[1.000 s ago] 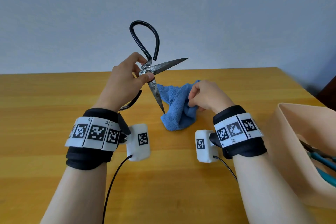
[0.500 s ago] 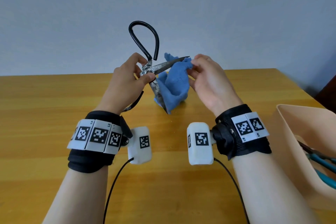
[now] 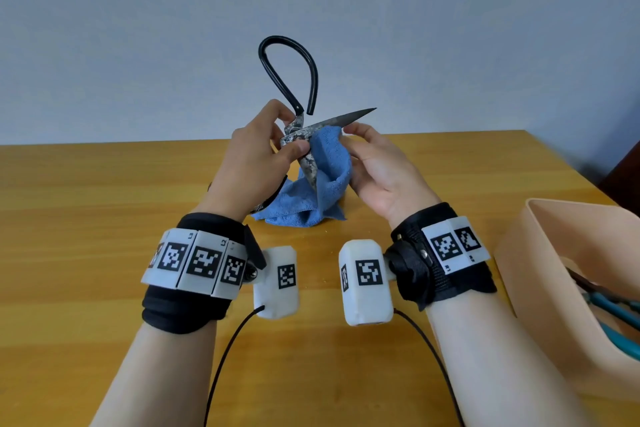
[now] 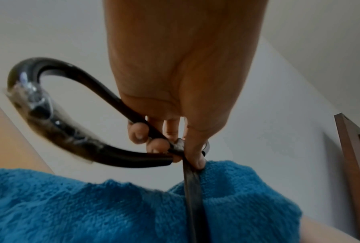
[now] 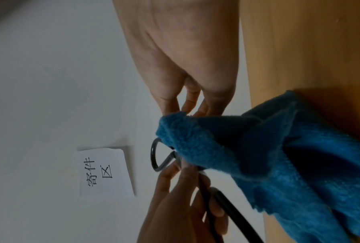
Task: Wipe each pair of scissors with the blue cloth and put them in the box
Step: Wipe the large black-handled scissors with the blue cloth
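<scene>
Head view | scissors [image 3: 300, 135] pinched at pivot by left hand [image 3: 254, 163] fingers | blue cloth [image 3: 327, 163] pinched by right hand [image 3: 379, 170] fingers under upper blade | cloth is best drawn tipward, fingertips kept behind the edge

Both arms are bare, with no sleeves. The left hand [image 3: 254, 163] and the right hand [image 3: 381, 170] each have a thick black band [image 3: 180, 302] around the wrist. On top of each band sits a row of white tiles [image 3: 194, 262] with black square patterns, like little mazes. A small silver screw shows on the right strap. A white box [image 3: 365, 282] with rounded corners sticks out from each wrist, with the same kind of pattern on it. A thin black cable [image 3: 221, 367] hangs down from each box.
</scene>
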`<state>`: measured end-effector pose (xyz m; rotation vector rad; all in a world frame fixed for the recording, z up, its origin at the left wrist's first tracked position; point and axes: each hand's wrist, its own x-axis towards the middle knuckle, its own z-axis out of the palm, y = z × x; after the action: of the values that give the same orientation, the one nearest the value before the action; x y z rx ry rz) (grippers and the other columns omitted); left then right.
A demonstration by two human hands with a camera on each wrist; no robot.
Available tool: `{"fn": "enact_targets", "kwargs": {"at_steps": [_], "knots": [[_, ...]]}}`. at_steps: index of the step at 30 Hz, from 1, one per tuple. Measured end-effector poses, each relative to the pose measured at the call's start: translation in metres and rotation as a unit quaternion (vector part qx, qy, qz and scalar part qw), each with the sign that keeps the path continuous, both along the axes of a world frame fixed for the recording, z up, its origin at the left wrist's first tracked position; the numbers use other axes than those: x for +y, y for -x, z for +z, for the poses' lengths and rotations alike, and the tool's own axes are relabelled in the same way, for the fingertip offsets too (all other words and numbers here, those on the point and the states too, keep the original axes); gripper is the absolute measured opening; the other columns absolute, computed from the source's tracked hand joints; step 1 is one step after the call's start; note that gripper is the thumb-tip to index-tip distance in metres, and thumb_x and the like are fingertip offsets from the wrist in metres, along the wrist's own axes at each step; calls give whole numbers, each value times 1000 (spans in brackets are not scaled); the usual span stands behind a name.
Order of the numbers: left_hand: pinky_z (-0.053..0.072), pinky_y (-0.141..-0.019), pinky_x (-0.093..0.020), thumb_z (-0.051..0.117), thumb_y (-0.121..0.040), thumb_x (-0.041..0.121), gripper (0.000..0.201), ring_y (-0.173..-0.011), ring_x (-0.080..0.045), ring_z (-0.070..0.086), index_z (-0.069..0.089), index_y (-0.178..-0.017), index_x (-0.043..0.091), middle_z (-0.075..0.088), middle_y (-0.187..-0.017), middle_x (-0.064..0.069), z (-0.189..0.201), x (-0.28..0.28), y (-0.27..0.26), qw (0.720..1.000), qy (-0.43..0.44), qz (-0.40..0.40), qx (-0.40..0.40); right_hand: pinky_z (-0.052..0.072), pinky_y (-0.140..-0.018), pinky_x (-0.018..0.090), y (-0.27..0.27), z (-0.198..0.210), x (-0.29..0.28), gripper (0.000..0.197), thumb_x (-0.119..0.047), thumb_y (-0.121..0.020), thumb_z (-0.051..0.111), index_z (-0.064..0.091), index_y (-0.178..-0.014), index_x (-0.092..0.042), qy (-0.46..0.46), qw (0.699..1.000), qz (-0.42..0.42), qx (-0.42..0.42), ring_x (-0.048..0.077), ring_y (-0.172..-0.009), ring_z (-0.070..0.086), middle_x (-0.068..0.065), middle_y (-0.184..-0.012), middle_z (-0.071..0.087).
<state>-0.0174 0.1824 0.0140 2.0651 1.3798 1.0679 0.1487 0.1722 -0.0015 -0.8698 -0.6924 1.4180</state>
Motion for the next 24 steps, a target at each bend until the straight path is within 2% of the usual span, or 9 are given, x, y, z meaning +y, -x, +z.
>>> {"fn": "enact_targets", "kwargs": {"at_steps": [3, 5, 8, 10, 12, 17, 20, 22, 24], "knots": [[38, -58, -24, 66, -95, 29, 22, -66, -12, 51, 48, -108, 28, 60, -88, -5, -1, 1, -5, 1000, -11, -3, 17, 53, -57, 25, 4, -2, -1, 13, -15, -93, 67, 54, -98, -14, 36, 996, -14, -81, 16, -69, 60, 5, -80, 65], [36, -57, -23, 66, -95, 29, 22, -66, -12, 51, 47, -107, 28, 60, -87, -5, -2, 1, -7, 1000, -19, 0, 20, 52, -54, 23, 5, -1, -2, 12, -18, -94, 66, 57, -98, -14, 37, 994, -27, -102, 14, -66, 59, 3, -78, 65], [35, -57, -24, 66, -95, 29, 23, -68, -13, 51, 48, -109, 26, 59, -88, -5, -3, 2, -5, 999, -16, 4, 31, 55, -62, 27, 5, 2, -2, 21, -6, -93, 63, 58, -113, -9, 19, 995, -42, -86, 19, -72, 63, 9, -85, 67], [35, -58, -26, 67, -95, 30, 24, -67, -14, 51, 49, -110, 26, 59, -88, -5, -5, 3, -4, 999, -11, 1, 35, 55, -70, 31, 4, 3, -2, 26, 1, -93, 58, 58, -116, -11, 10, 995, -48, -82, 22, -77, 64, 13, -91, 67], [36, -58, -26, 67, -95, 30, 24, -67, -14, 51, 49, -110, 26, 60, -89, -6, -5, 3, -4, 999, -9, -3, 35, 54, -71, 32, 4, 4, -3, 27, 3, -94, 55, 58, -116, -13, 4, 996, -49, -80, 21, -77, 64, 13, -93, 67], [40, -60, -27, 66, -95, 28, 23, -67, -15, 52, 50, -111, 25, 60, -88, -4, -4, 2, -5, 999, -1, -18, 29, 52, -55, 24, 5, 4, -4, 24, 1, -91, 63, 57, -112, -11, 4, 995, -85, -60, 8, -58, 63, 5, -82, 66], [40, -60, -26, 66, -95, 29, 23, -68, -15, 53, 51, -112, 25, 59, -87, -2, -4, 2, -6, 999, -3, -18, 32, 51, -51, 21, 3, 5, -5, 26, -2, -92, 64, 58, -116, -8, 9, 993, -96, -65, 8, -57, 62, 6, -84, 66], [39, -60, -28, 66, -95, 28, 22, -66, -15, 52, 50, -110, 25, 59, -87, -2, -5, 2, -6, 999, -1, -16, 34, 51, -51, 21, 2, 7, -6, 26, 4, -94, 55, 58, -115, -11, 9, 993, -93, -68, 11, -57, 62, 8, -86, 65], [38, -59, -29, 67, -95, 28, 23, -65, -16, 52, 48, -108, 27, 59, -86, -2, -5, 2, -6, 999, 1, -16, 33, 54, -54, 24, 1, 9, -5, 30, 8, -95, 49, 58, -115, -13, 7, 994, -94, -62, 17, -65, 64, 10, -91, 66]]}}
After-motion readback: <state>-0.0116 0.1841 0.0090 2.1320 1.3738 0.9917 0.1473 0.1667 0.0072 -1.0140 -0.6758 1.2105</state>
